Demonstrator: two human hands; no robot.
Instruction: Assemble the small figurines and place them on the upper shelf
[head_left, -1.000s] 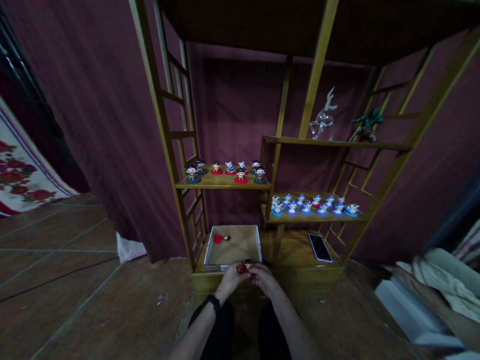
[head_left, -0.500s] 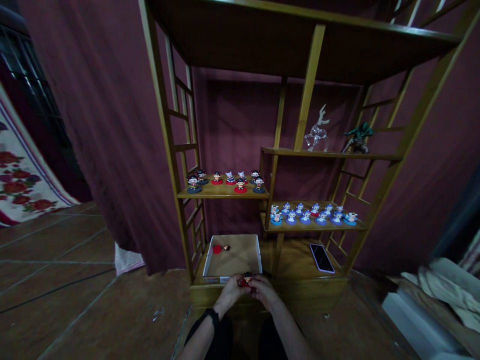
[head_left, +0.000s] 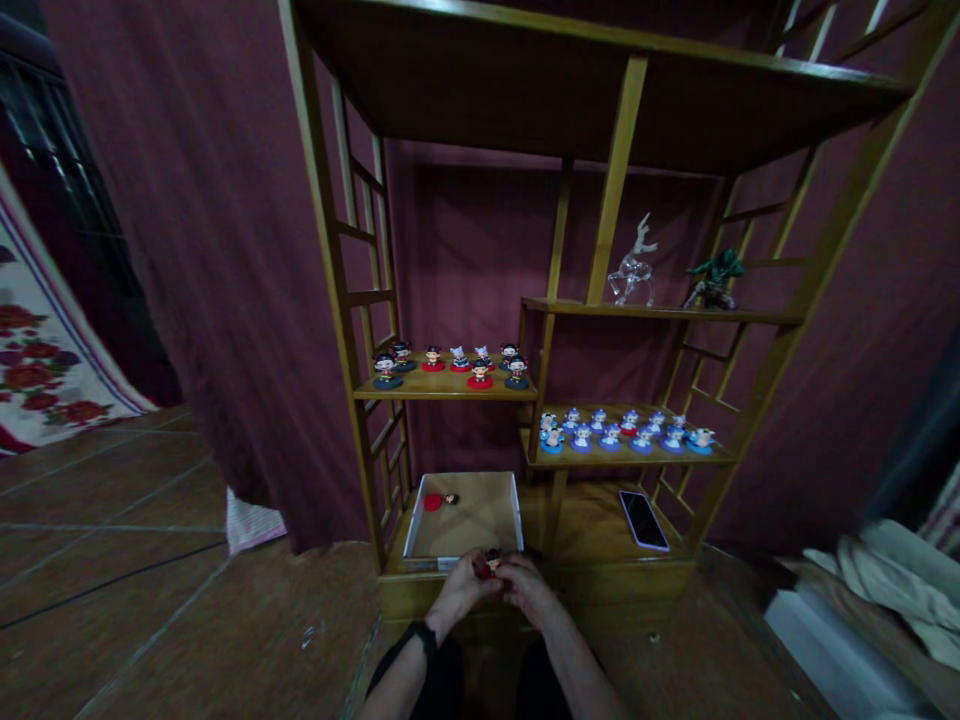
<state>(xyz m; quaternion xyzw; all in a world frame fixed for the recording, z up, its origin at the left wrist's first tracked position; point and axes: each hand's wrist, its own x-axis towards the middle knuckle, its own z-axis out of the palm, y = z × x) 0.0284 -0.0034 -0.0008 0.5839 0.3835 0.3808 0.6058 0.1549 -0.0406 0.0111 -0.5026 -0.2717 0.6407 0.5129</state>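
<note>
A small black-haired figurine (head_left: 493,563) with red on it is held between my two hands, just in front of a shallow cardboard box. My left hand (head_left: 463,585) closes on its left side, and my right hand (head_left: 526,585) pinches it from the right. Fingers cover much of the figurine. Inside the box (head_left: 480,510), a round red base (head_left: 433,502) lies beside a small dark-haired figure (head_left: 451,499). Several figurines on red or dark bases, one of them a red-based figurine (head_left: 480,374), stand on the left shelf (head_left: 442,388) above the box.
Purple and blue figurines (head_left: 610,436) stand in rows on the lower right shelf. Below them lies a phone (head_left: 643,520). A clear deer figure (head_left: 634,265) and a green figure (head_left: 716,278) stand higher up. A wooden post (head_left: 554,515) rises right of the box.
Both hands stay together on the figurine in front of the box, with barely any movement. The whole view has shifted very slightly.
</note>
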